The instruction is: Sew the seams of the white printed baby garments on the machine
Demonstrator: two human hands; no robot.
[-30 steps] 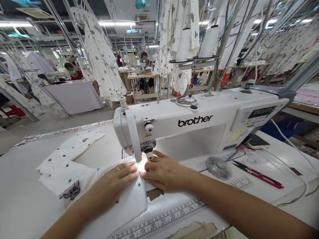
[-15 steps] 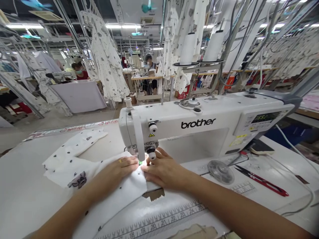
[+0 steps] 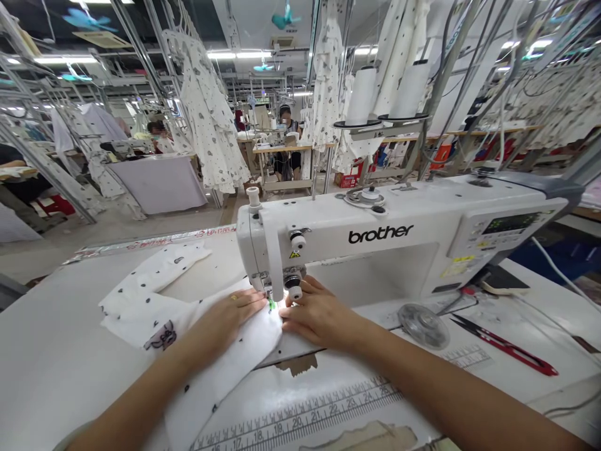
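Observation:
White fabric with small dark motifs (image 3: 136, 307) lies across the sewing table and under the needle area of a white Brother sewing machine (image 3: 328, 235). My left hand (image 3: 232, 319) rests on the fabric just left of the presser foot, its fingers stretched out and flat; it wears a ring. On the other side of the needle, my right hand (image 3: 319, 313) has bent fingers drawn together at the fabric's edge, pinching it. A small green spot (image 3: 271, 305) shows beside the lit needle area. My fingertips partly hide the stitching spot.
Red-handled thread snips (image 3: 507, 344) and a clear round disc (image 3: 424, 326) lie right of my right forearm. A printed ruler scale (image 3: 305, 419) runs along the table front. Two thread cones (image 3: 361, 97) stand above the machine. Printed garments (image 3: 206, 113) hang behind, with people at other machines.
The view has shifted slightly, so the machine and table appear further right. The fabric's near edge has turned and now slants away from the needle. Both hands stay beside the needle.

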